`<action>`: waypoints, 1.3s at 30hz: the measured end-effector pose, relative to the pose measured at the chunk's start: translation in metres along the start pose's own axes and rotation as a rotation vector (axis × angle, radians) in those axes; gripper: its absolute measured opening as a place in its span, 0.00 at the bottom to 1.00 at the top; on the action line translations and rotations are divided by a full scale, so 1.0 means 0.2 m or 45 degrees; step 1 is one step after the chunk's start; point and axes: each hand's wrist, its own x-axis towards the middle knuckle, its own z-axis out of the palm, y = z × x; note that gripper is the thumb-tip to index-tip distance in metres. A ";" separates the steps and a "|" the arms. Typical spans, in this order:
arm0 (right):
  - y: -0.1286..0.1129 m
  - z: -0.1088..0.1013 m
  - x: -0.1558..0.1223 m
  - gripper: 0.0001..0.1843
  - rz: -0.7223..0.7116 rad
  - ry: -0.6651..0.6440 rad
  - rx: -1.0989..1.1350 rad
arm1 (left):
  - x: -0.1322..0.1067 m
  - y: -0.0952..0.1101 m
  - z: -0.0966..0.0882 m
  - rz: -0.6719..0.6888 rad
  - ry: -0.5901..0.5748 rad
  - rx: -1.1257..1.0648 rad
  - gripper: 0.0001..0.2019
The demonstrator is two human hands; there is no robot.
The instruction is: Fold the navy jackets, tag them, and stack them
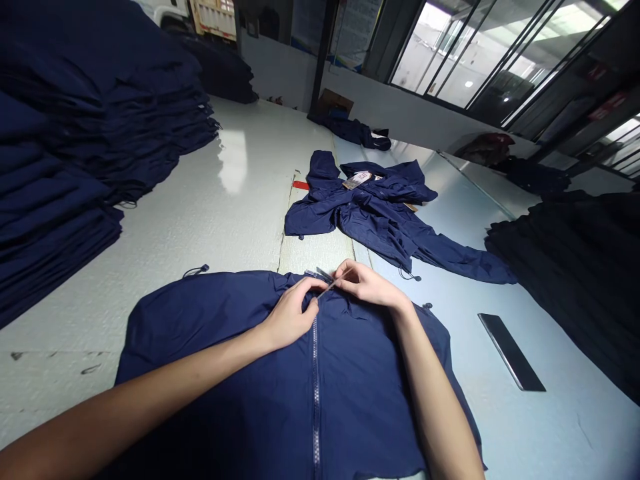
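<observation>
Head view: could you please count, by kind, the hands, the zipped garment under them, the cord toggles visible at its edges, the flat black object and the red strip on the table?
Left hand and right hand: 2
Navy zipped garment: 1
Cord toggles: 2
Flat black object: 1
Red strip: 1
Total: 7

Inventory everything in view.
Zip-front garment: 1, navy, under hands
Thin strip: 1, greyish, between hands
Spread clothing: unclear, navy, mid-table
Tag: 1+, white, on it
Red piece: 1, red, mid-table
Slab: 1, black, right
Garment stacks: several, navy, both sides
Bundle: 1, navy, far end
Box: 1, brown, behind bundle
Table: 1, pale, centre
Windows: several, dark-framed, back
Vehicle: 1, white, top left
Left hand: 1, bare, at strip
Right hand: 1, bare, at strip
</observation>
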 end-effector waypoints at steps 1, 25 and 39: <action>0.01 0.00 0.01 0.09 -0.004 0.007 -0.003 | 0.00 0.01 0.00 0.019 -0.012 0.009 0.16; -0.26 -0.07 -0.13 0.19 -0.064 -0.357 -0.070 | 0.00 -0.02 0.00 -0.109 0.135 -0.328 0.15; 0.02 0.20 0.12 0.11 0.105 0.188 -0.590 | -0.04 0.10 0.00 0.373 -0.184 0.434 0.06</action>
